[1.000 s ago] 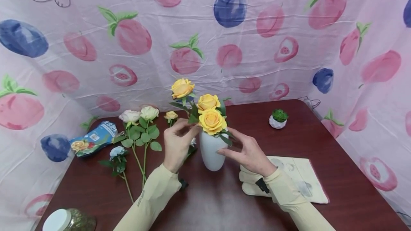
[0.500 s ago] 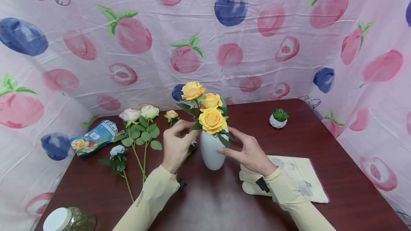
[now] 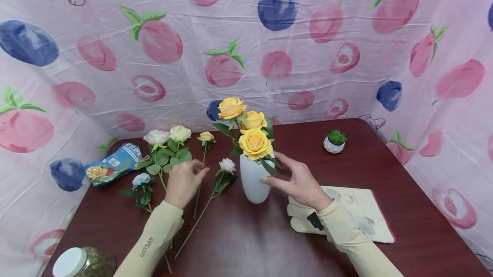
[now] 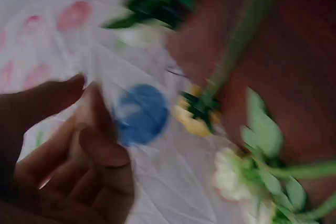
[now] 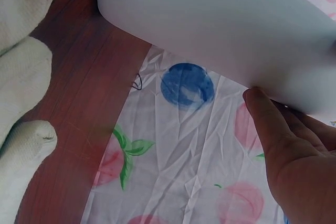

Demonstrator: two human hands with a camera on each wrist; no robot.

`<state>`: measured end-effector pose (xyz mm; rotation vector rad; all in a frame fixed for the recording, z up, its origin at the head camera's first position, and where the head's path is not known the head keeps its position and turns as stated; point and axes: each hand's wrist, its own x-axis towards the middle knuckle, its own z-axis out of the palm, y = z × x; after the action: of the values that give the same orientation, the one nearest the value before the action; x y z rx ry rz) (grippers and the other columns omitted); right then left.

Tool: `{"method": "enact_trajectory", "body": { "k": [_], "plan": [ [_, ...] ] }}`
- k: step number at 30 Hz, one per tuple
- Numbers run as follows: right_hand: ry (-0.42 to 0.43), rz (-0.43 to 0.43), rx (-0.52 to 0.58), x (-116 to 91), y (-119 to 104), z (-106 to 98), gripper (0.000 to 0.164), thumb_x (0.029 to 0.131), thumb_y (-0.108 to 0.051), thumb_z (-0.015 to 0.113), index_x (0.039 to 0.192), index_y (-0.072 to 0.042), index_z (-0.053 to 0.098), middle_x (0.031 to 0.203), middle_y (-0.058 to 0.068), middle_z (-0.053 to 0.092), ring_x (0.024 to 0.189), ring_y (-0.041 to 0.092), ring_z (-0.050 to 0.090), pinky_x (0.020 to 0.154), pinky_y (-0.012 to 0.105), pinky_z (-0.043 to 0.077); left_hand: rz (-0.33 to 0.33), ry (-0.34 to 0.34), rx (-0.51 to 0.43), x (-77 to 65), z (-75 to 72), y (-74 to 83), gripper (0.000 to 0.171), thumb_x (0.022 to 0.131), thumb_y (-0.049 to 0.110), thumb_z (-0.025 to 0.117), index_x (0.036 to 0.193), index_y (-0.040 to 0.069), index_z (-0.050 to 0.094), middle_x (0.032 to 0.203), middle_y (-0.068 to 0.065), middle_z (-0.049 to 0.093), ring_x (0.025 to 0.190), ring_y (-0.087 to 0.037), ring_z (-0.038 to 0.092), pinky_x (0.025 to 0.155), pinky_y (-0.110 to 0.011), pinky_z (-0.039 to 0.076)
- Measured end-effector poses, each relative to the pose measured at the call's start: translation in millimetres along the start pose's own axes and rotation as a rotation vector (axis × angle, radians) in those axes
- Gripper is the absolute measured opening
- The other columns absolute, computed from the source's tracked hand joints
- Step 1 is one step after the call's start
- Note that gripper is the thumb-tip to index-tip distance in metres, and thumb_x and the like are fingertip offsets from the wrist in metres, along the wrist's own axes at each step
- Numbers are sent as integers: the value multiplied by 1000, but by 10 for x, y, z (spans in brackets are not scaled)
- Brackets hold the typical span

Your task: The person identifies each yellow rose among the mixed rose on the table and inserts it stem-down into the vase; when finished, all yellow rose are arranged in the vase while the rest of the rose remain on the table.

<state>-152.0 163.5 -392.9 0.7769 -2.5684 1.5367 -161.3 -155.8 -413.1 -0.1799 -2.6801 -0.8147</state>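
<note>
A white vase [image 3: 256, 180] stands upright on the table with three yellow roses [image 3: 255, 143] in its mouth. My right hand [image 3: 302, 183] holds the vase near its top, the thumb on the near side and fingers round the right; in the right wrist view the vase [image 5: 210, 30] fills the upper part. My left hand [image 3: 187, 181] is in the air left of the vase, fingers loosely bent, with nothing in it. Beneath and beside it lie a small yellow rose [image 3: 206, 137], a small white rose [image 3: 227, 165] and two larger pale roses [image 3: 179, 134].
A blue flower [image 3: 141, 181] and a blue snack bag [image 3: 113, 165] lie at the left. In the near left corner is a jar [image 3: 82, 262] with a white lid. Cream gloves [image 3: 358, 212] lie at the right, and a small potted succulent [image 3: 334, 141] stands behind them.
The leftmost yellow rose shifted right and settled closer to the others in the vase. My left hand then let go of it and moved left and down. The right hand stayed on the vase.
</note>
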Motion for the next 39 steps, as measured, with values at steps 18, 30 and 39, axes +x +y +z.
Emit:
{"method": "enact_trajectory", "body": {
  "k": [18, 30, 39],
  "plan": [
    [-6, 17, 15, 6, -2, -13, 69, 87, -34, 84, 147, -18, 54, 139, 1, 65, 122, 17, 68, 98, 35, 57, -163, -294, 170, 271, 236, -330, 40, 90, 22, 81, 59, 10, 59, 56, -4, 57, 52, -21, 53, 50, -34, 43],
    [-1, 24, -1, 21, -9, -26, 70, 87, -34, 84, 147, -17, 54, 139, 1, 65, 122, 17, 67, 98, 35, 56, -213, -343, 169, 340, 242, -375, 37, 90, 19, 78, 58, 10, 60, 61, -5, 62, 59, -25, 60, 60, -40, 52],
    [-2, 21, -9, 1, -2, -11, 70, 86, -35, 84, 147, -18, 54, 138, 1, 66, 120, 17, 69, 97, 35, 57, -306, -337, 35, 209, 140, -352, 21, 91, 21, 73, 75, 8, 71, 66, -2, 69, 60, -18, 62, 58, -31, 49]
  ]
}}
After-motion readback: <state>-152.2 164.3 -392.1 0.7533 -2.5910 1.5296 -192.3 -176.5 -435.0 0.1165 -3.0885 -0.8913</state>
